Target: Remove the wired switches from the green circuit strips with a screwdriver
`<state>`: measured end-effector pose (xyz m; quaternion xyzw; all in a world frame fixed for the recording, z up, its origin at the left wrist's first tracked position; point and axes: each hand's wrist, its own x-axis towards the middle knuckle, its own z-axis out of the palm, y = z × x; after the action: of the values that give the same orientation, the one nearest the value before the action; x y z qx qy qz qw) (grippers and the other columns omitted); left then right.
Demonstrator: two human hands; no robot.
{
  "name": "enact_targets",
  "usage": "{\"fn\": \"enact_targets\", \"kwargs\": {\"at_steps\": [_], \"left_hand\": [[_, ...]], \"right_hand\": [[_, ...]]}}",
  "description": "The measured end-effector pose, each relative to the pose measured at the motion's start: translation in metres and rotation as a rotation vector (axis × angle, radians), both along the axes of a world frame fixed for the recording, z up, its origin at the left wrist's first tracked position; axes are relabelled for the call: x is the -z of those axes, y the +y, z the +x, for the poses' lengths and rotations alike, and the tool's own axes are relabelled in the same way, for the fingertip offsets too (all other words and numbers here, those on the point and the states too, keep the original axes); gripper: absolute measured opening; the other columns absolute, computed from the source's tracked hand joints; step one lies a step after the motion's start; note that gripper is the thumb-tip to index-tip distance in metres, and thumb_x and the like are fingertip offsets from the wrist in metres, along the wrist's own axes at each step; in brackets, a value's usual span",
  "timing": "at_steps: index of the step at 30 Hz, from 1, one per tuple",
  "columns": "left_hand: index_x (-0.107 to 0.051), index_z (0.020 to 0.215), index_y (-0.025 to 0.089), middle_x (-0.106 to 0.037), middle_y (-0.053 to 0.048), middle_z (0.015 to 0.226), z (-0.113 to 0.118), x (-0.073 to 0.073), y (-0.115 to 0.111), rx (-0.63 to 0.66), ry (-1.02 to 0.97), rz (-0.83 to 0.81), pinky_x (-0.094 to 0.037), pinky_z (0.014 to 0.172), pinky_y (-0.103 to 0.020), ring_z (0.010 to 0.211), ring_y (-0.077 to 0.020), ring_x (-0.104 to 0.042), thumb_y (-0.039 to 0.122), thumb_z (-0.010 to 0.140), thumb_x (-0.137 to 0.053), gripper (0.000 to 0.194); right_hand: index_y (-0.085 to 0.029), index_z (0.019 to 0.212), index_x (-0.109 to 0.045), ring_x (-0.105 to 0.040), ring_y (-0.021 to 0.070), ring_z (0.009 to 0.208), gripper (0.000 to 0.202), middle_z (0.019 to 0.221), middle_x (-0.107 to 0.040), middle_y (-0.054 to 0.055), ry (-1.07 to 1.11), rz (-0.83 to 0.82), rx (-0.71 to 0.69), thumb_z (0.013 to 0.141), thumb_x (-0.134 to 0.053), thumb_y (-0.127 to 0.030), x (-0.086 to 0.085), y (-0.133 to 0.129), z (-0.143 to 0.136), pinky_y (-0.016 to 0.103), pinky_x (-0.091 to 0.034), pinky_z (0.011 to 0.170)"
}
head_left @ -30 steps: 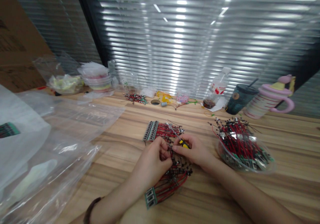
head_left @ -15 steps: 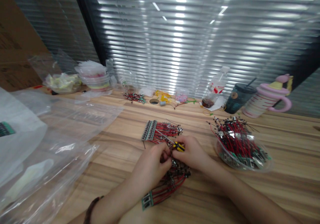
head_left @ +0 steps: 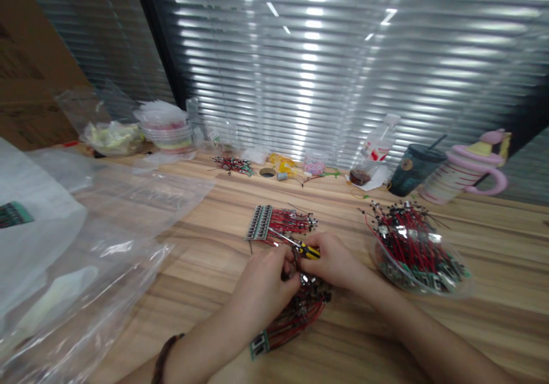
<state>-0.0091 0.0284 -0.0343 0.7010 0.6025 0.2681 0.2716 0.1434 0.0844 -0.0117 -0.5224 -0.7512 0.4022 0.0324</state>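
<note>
My right hand (head_left: 332, 260) is closed around a small screwdriver with a yellow and black handle (head_left: 309, 251); its thin metal shaft points left toward a green circuit board panel with red and black wires (head_left: 258, 222). Close beside it, my left hand (head_left: 272, 278) is closed, thumb and fingers pinched together over the wire ends. What sits in that pinch is too small and hidden to name. Under and below both hands lies a bundle of red and black wires (head_left: 300, 312), with small green boards (head_left: 259, 345) at its lower left end.
On the right, a clear plastic bowl (head_left: 465, 286) holds wired boards. Behind stand a cola bottle (head_left: 380, 146), a dark tumbler (head_left: 414, 169) and a pink-handled mug (head_left: 458, 172). Plastic bags (head_left: 128, 258) cover the left side. Stacked containers (head_left: 167, 135) and another wire pile (head_left: 233, 165) are at the back.
The view has shifted slightly, so everything sits a little further right. Both hands stay together over the wires, and the screwdriver remains in my right hand.
</note>
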Motion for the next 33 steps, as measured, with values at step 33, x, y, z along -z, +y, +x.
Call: {"fn": "enact_targets", "kwargs": {"at_steps": [33], "left_hand": [[-0.048,0.099,0.016,-0.062,-0.01,0.091,0.005,-0.013,-0.009,0.076,-0.007,0.049,-0.044,0.072,-0.033,0.088,-0.025,-0.061,0.003,0.079,-0.042,0.025]], "right_hand": [[-0.006,0.101,-0.064,-0.032,-0.0142,0.058,0.048,0.089,-0.058,-0.001,0.105,-0.141,0.077,0.073,-0.047,-0.041,-0.01,-0.009,0.004,-0.003,-0.026,0.054]]}}
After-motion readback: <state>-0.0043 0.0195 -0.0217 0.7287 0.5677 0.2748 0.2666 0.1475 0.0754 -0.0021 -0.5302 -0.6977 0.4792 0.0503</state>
